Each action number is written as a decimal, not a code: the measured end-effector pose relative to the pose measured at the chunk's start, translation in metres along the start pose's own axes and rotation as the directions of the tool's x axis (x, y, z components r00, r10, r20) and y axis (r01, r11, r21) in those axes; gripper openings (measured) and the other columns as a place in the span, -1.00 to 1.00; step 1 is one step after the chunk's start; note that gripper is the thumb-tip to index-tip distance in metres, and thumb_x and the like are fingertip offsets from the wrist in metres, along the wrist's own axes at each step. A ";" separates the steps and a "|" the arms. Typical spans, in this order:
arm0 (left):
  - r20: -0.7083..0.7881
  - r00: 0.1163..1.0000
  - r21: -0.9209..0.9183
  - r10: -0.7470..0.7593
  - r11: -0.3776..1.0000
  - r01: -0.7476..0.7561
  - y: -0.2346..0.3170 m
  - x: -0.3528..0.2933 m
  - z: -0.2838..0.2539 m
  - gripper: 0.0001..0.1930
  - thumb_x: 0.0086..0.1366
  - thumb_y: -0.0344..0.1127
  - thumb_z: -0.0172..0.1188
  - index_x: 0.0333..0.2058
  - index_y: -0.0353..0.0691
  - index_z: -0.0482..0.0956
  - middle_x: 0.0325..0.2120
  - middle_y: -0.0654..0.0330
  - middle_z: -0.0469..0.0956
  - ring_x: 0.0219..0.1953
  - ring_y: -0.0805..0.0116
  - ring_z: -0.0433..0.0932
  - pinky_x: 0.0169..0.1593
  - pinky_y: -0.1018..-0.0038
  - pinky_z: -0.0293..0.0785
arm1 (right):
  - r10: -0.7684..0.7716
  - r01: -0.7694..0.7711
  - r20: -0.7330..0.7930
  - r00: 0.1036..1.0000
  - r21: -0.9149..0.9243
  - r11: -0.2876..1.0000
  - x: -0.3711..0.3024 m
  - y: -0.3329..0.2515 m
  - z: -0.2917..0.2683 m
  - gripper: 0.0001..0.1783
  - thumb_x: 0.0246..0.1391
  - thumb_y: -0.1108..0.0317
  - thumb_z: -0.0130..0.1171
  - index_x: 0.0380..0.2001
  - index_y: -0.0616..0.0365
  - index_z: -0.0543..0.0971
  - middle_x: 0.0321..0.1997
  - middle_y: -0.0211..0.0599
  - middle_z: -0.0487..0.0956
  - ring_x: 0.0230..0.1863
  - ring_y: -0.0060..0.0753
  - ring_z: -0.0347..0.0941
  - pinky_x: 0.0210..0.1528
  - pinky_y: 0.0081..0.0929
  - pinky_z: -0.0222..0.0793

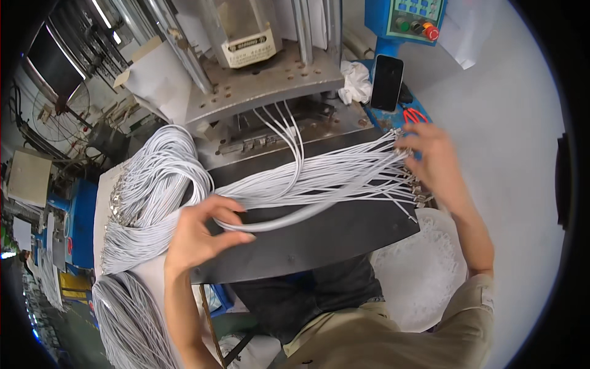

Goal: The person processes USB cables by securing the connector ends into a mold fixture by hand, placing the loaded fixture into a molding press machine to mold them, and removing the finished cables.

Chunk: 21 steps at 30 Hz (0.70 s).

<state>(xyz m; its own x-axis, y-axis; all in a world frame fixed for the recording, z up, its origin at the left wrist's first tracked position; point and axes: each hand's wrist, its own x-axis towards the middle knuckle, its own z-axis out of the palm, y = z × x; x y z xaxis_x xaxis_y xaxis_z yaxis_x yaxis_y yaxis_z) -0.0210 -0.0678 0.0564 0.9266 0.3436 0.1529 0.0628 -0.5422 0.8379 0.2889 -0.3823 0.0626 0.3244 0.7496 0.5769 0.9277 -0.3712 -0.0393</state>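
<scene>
A bundle of white cables [344, 166] with small metal ends lies across a black work board [319, 240]. My left hand [203, 230] is at its left part, thumb and fingers apart, with a curved, blurred cable [289, 218] passing through the gap between them. My right hand [430, 160], smeared by motion, is closed at the metal ends on the right, where that curved cable runs up to its fingers. Several white cables [294, 138] reach from the bundle into the metal press [270, 92] ahead. Their far ends are hidden inside it.
Looped white cables [160, 172] lie at the left, with grey cables [129, 313] below. A phone [387, 83] and red-handled tool [415, 115] are at the back right, under a blue control box [412, 21]. A white tub [424, 264] stands right of my lap.
</scene>
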 end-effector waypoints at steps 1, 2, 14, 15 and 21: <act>0.214 0.977 0.136 -0.004 0.990 -0.026 0.008 0.001 0.011 -0.51 0.01 -0.46 0.60 -0.05 -0.31 0.63 -0.35 0.19 0.72 -0.29 0.47 0.70 -0.19 0.53 0.55 | -0.003 0.003 -0.001 1.000 0.005 1.000 -0.001 -0.002 0.007 -0.63 -0.24 0.60 0.37 -0.23 0.19 0.70 -0.10 -0.17 0.68 -0.06 0.06 0.59 -0.04 -0.16 0.51; 0.320 0.946 0.104 -0.054 0.994 0.021 0.013 0.009 0.030 -0.50 0.05 -0.44 0.59 -0.01 -0.29 0.63 -0.36 0.19 0.72 -0.29 0.46 0.70 -0.18 0.55 0.54 | 0.008 -0.009 0.021 1.000 0.080 0.997 0.003 -0.005 0.013 -0.61 -0.23 0.63 0.34 -0.21 0.19 0.70 -0.06 -0.15 0.68 -0.06 0.06 0.60 -0.05 -0.19 0.53; 0.321 0.899 -0.706 -0.297 0.558 0.436 -0.017 -0.025 0.118 -0.78 0.54 -0.30 0.14 -0.05 -0.37 0.56 -0.30 0.12 0.69 -0.43 0.46 0.59 -0.24 0.54 0.53 | -0.050 -0.016 0.457 0.888 0.140 0.990 0.082 -0.071 0.091 -0.45 -0.01 0.44 0.25 0.13 0.07 0.53 -0.33 -0.11 0.69 -0.20 0.06 0.65 -0.16 -0.06 0.54; 0.214 0.932 -0.633 -0.294 0.685 0.361 -0.019 -0.026 0.116 -0.80 0.55 -0.31 0.11 -0.06 -0.36 0.56 -0.29 0.11 0.69 -0.43 0.45 0.59 -0.24 0.54 0.53 | -0.063 -0.015 0.449 0.891 0.168 0.986 0.095 -0.056 0.115 -0.55 0.01 0.46 0.25 0.03 0.16 0.54 -0.34 -0.04 0.67 -0.21 0.08 0.65 -0.19 -0.03 0.55; 0.123 0.920 -0.740 -0.372 0.583 0.335 -0.020 -0.024 0.120 -0.81 0.53 -0.32 0.15 -0.06 -0.35 0.56 -0.28 0.10 0.68 -0.41 0.41 0.63 -0.22 0.49 0.60 | -0.168 0.116 0.181 0.969 0.270 0.956 0.118 -0.070 0.205 -0.68 0.02 0.43 0.27 -0.14 0.31 0.52 -0.26 0.01 0.65 0.02 0.08 0.58 -0.08 -0.03 0.55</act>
<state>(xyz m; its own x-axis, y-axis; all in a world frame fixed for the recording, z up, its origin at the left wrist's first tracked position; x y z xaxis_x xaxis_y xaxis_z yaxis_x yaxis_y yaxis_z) 0.0005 -0.1572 -0.0273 0.8745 0.4239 -0.2355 0.0724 0.3660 0.9278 0.3002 -0.1557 -0.0338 0.1914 0.8879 0.4184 0.9742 -0.1198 -0.1914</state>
